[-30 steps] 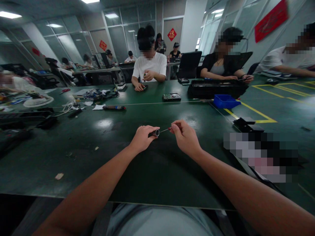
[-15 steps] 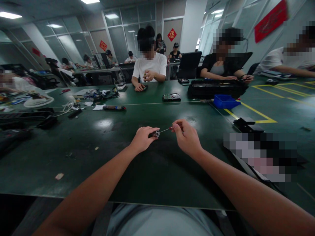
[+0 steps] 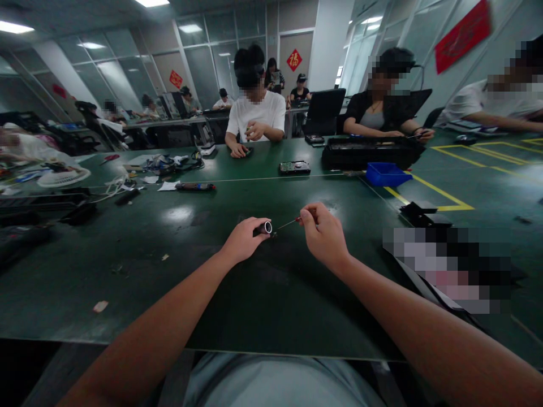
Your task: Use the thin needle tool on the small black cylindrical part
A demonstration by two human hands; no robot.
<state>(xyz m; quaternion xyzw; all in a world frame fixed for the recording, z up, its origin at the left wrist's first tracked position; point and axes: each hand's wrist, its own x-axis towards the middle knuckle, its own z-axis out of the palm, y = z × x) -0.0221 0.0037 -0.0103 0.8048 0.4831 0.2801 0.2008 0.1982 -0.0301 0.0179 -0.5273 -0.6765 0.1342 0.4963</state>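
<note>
The little black tube [image 3: 264,228] with a shiny round end sits in my left hand [image 3: 242,240], pinched between the thumb and the fingers, low over the green table [image 3: 178,265]. Most of the tube is hidden inside my fingers, so I only see its open end. I cannot tell what the tube really is.

My right hand [image 3: 324,234] holds a thin screwdriver [image 3: 291,223] with a red bit near my fingers. The fingers are curled tight around its handle, so the handle is mostly hidden. The thin metal tip points at the tube's shiny end and comes just beside it. The tip is too small for me to tell if it touches the tube.

Both my arms come in from the bottom of the picture, and their upper parts are cut off.

To my right, near the table edge, a big patch [image 3: 445,268] is blurred into squares, so I cannot tell what lies there. A small black box [image 3: 422,213] sits just behind it.

Farther away on the table I see a blue tray [image 3: 386,174] and a long black case [image 3: 369,152] close together. A person in a white shirt [image 3: 254,116] sits across from me with both hands close together. What they hold is too small to make out.
</note>
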